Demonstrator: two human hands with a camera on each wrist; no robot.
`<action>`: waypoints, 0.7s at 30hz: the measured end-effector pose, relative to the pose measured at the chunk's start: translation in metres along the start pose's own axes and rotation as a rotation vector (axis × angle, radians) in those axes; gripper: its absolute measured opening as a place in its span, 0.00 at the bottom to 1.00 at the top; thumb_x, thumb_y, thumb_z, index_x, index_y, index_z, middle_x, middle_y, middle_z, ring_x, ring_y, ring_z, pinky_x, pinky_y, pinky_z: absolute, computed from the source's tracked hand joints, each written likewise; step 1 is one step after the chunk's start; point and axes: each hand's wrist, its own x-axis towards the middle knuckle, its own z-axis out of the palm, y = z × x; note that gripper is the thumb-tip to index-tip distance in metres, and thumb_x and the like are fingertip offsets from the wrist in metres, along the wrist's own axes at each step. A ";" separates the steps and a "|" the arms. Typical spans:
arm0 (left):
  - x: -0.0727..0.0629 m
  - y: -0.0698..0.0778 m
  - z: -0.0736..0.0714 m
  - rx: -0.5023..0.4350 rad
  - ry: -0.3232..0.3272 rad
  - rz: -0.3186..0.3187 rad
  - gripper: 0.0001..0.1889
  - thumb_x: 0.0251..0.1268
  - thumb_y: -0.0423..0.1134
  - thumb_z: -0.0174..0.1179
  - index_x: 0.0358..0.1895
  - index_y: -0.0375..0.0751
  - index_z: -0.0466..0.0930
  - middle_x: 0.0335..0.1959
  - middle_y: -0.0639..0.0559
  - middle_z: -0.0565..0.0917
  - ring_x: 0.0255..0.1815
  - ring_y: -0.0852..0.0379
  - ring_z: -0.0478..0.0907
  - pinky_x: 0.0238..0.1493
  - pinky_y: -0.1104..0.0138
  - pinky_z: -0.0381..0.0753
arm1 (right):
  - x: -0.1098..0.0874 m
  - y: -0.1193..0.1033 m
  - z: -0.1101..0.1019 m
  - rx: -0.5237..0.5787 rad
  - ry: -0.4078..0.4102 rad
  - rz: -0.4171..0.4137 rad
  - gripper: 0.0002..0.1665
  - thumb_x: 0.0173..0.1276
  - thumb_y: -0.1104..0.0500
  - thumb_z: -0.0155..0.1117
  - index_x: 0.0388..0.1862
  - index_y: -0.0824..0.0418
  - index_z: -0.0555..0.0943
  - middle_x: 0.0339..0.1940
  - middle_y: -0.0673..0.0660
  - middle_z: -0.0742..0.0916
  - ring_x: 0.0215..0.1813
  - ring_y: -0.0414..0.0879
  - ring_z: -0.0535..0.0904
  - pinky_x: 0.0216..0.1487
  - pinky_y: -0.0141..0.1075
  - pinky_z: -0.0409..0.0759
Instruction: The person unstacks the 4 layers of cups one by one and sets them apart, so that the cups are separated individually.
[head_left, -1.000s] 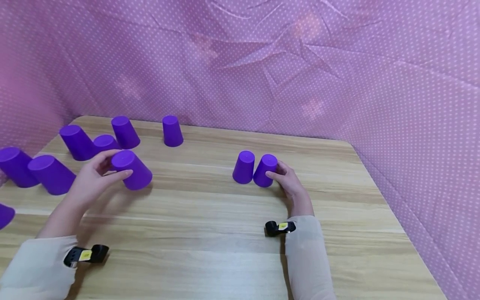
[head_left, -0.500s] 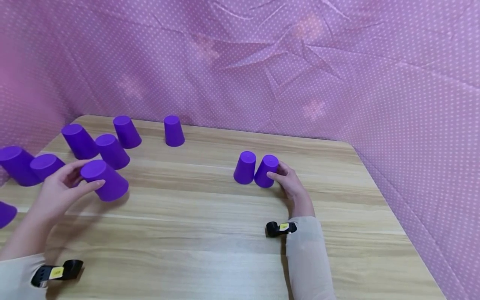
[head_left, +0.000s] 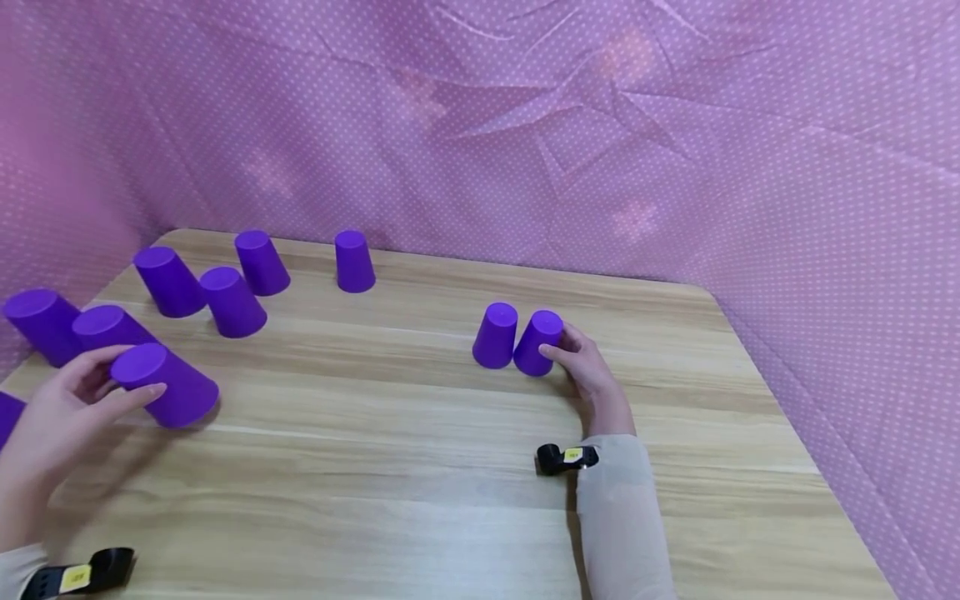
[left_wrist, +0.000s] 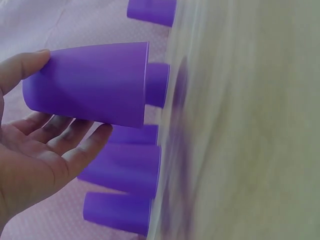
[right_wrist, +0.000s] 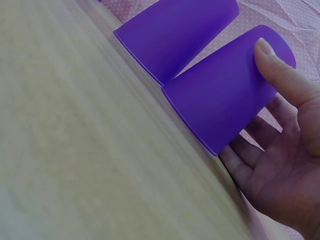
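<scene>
At the left of the head view, my left hand [head_left: 67, 410] holds an upside-down purple plastic cup [head_left: 178, 393] between thumb and fingers. In the left wrist view a gap shows between that cup's rim [left_wrist: 146, 85] and the tabletop, so it hangs just above the wood. On the right side, my right hand [head_left: 591, 379] grips another upturned purple cup [head_left: 536, 357] that stands on the table. Close against it, on its left, is a matching cup [head_left: 495, 340]. The right wrist view shows the thumb [right_wrist: 272, 60] on the cup's side, with the fingers partly behind it.
Several more upturned purple cups stand at the left and back left, among them one near the left hand [head_left: 108, 323] and one at the back edge [head_left: 354, 265]. Pink dotted cloth [head_left: 480, 150] surrounds the wooden table [head_left: 420, 467]. A black camera is strapped on each wrist.
My left hand has carried its cup leftward and nearer to my body, uncovering cups behind it. The right hand stays on its cup; the head view has shifted slightly.
</scene>
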 end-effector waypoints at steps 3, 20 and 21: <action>-0.001 -0.017 -0.007 -0.009 0.032 0.005 0.31 0.48 0.28 0.62 0.58 0.48 0.63 0.45 0.65 0.72 0.42 0.77 0.69 0.36 0.86 0.69 | 0.000 -0.001 0.000 -0.001 -0.006 -0.005 0.33 0.54 0.65 0.62 0.60 0.63 0.64 0.54 0.64 0.72 0.56 0.50 0.65 0.60 0.37 0.57; -0.010 -0.046 -0.024 -0.303 0.101 0.153 0.33 0.39 0.12 0.56 0.56 0.29 0.64 0.44 0.59 0.76 0.43 0.69 0.72 0.42 0.85 0.67 | 0.001 0.000 0.001 0.002 0.007 -0.013 0.32 0.54 0.66 0.62 0.60 0.64 0.64 0.53 0.64 0.73 0.55 0.50 0.66 0.59 0.37 0.58; -0.010 -0.047 -0.025 -0.290 0.109 0.159 0.33 0.38 0.11 0.56 0.55 0.30 0.65 0.43 0.59 0.77 0.42 0.69 0.72 0.41 0.85 0.67 | 0.001 0.000 0.001 0.004 0.005 -0.014 0.33 0.54 0.65 0.62 0.60 0.64 0.64 0.53 0.64 0.73 0.55 0.50 0.66 0.59 0.37 0.58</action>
